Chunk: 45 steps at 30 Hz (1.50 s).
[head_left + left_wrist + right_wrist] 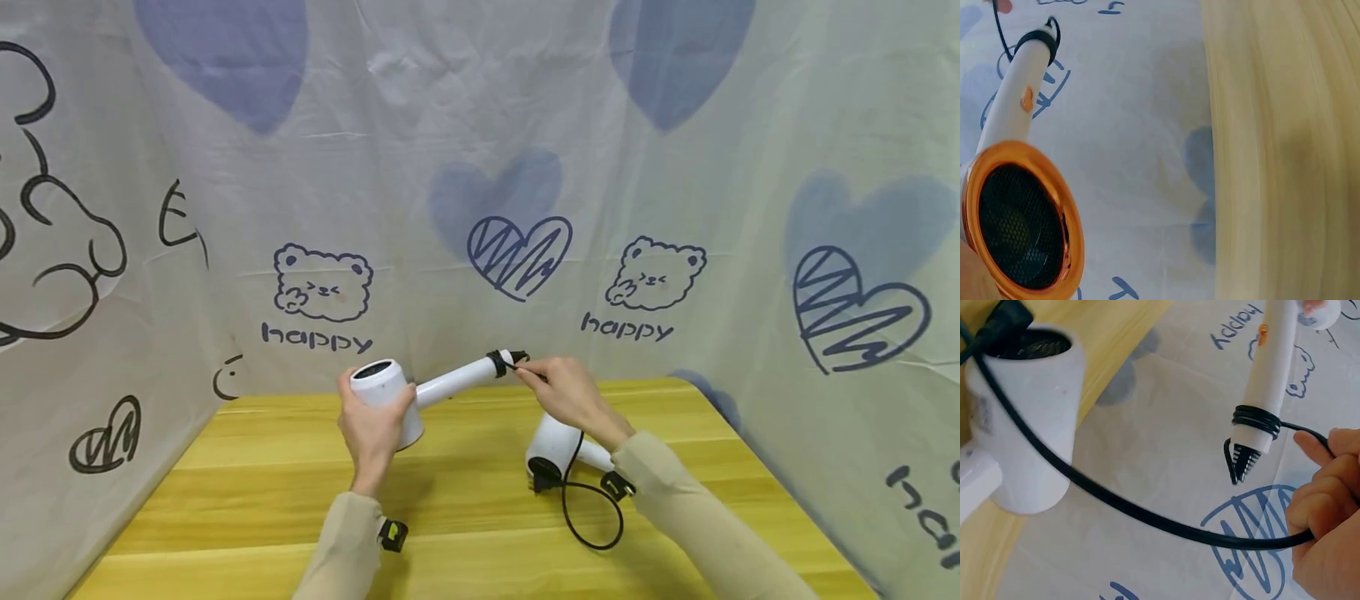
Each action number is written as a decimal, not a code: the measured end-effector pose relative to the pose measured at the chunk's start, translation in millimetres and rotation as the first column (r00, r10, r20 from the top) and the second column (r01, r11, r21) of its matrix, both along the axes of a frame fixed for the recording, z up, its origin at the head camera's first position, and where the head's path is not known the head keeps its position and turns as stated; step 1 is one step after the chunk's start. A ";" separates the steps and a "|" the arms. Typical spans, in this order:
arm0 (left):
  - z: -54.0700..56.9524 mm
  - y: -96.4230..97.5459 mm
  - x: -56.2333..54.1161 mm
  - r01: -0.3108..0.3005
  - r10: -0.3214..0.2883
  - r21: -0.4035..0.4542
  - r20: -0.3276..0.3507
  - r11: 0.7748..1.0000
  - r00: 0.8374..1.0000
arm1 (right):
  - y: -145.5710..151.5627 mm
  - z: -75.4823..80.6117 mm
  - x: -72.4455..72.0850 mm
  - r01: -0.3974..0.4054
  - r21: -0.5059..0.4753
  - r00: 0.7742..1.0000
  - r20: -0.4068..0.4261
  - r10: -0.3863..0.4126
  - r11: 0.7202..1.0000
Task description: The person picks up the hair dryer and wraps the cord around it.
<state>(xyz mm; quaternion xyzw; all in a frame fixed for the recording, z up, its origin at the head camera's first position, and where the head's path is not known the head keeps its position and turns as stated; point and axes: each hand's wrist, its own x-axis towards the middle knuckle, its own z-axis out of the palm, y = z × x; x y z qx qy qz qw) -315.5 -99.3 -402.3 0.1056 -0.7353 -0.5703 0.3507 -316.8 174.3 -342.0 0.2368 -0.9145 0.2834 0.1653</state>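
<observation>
A white hair dryer point(457, 382) is held above the table, its handle pointing right. My left hand point(371, 423) grips it around the body; the left wrist view shows its copper-coloured ring point(1074, 231) and dark mesh. Several turns of black cord point(1256, 419) are wound around the handle near its end. My right hand point(564, 390) pinches that cord just beyond the handle's tip, fingers curled in the right wrist view. From this hand the cord hangs down past a second white hair dryer point(555, 437), which rests on the table below.
A loop of black cord point(592, 546) and a black plug point(618, 485) are beside the second dryer on the wood-grain table point(465, 517). A pale cloth point(420, 208) with hearts and bears hangs behind the table and along both sides.
</observation>
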 end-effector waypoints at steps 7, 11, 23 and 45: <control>-3.4 -2.0 -3.2 0.012 -0.013 0.110 0.007 0.994 1.000 | 5.4 4.0 2.0 -0.034 0.037 0.999 -0.029 0.036 0.999; -1.9 -2.9 -4.7 0.054 -0.060 0.183 0.030 0.982 0.998 | 8.7 7.5 2.8 -0.044 0.057 0.998 -0.050 0.047 0.997; -0.5 -4.6 -10.1 0.163 -0.232 0.518 0.071 0.840 0.970 | 23.3 1.5 2.4 -0.162 0.051 0.974 0.169 0.151 0.986; -6.2 0.2 -10.4 0.368 -0.577 0.634 0.154 0.680 0.802 | 69.7 -21.4 -37.9 -0.123 -0.156 0.840 0.510 0.186 0.980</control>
